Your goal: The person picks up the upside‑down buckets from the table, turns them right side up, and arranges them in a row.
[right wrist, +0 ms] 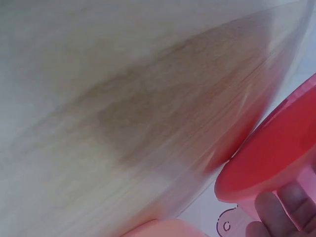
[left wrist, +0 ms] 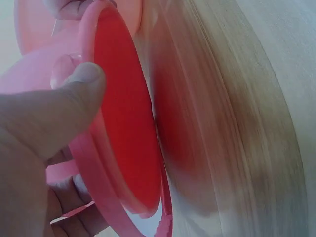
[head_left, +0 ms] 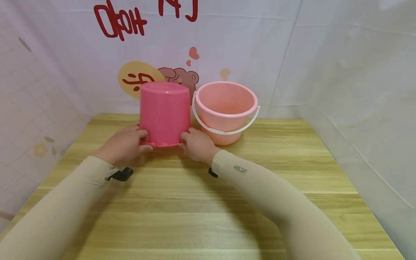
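A deep pink bucket [head_left: 165, 113] is upside down, its base up and its mouth toward the table. My left hand [head_left: 125, 144] grips the rim at its left, the thumb lying on the rim in the left wrist view. There the red inside [left wrist: 126, 113] shows, with the near side of the mouth lifted off the tabletop. A pink band [left wrist: 94, 173] runs along the rim by the left fingers. My right hand [head_left: 199, 144] holds the rim's right side; its fingers [right wrist: 271, 212] curl against the bucket's outside in the right wrist view.
Just right of the pink bucket stands an upright peach bucket [head_left: 222, 124] with a white handle [head_left: 212, 130] hanging in front. Both are at the back of the wood-grain table [head_left: 182, 216]. A printed white cloth [head_left: 247, 43] hangs behind, and pale sheets line both sides.
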The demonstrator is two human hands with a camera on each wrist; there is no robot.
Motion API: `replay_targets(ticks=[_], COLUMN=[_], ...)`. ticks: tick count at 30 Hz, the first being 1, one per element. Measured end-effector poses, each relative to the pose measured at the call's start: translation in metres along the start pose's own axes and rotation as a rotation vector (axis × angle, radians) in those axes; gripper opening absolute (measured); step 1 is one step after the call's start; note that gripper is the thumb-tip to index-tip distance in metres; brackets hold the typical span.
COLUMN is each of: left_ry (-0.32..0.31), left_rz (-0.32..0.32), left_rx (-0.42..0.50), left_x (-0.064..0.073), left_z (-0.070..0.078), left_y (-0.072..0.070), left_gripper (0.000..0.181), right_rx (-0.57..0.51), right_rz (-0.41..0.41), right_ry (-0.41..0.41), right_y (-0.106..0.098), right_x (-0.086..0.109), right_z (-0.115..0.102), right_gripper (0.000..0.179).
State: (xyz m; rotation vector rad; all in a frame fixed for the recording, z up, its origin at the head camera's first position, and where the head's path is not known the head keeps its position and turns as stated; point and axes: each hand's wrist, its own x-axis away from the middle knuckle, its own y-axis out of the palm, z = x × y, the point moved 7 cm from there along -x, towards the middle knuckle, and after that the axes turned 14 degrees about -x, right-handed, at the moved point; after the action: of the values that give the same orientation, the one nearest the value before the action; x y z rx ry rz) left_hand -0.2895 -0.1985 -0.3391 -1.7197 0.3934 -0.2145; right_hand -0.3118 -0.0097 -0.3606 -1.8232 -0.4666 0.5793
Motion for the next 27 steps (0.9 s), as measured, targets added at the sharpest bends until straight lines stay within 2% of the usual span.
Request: replay_targets(ticks=[14,20,27], left_ry=[-0.013,-0.037,-0.032], left_rz=[0.046,0.092,0.194], left_rx=[0.133,0.195,0.26], left_x=[0.004,0.006,0.007], left_z=[-0.007,-0.015,-0.018], left_y=[-0.01,-0.011,-0.02], left_gripper=[0.04,0.042,0.034], right_rx=[-0.076,-0.086,-0.081], right_rz=[0.142,0.176,0.258], right_ry=[-0.033,-0.04,-0.092], right_y=[-0.019,-0.025,-0.034], right_x=[0.004,0.003,0.005], right_z=[-0.003,-0.005,-0.008], right_gripper=[0.019,0.02,0.019])
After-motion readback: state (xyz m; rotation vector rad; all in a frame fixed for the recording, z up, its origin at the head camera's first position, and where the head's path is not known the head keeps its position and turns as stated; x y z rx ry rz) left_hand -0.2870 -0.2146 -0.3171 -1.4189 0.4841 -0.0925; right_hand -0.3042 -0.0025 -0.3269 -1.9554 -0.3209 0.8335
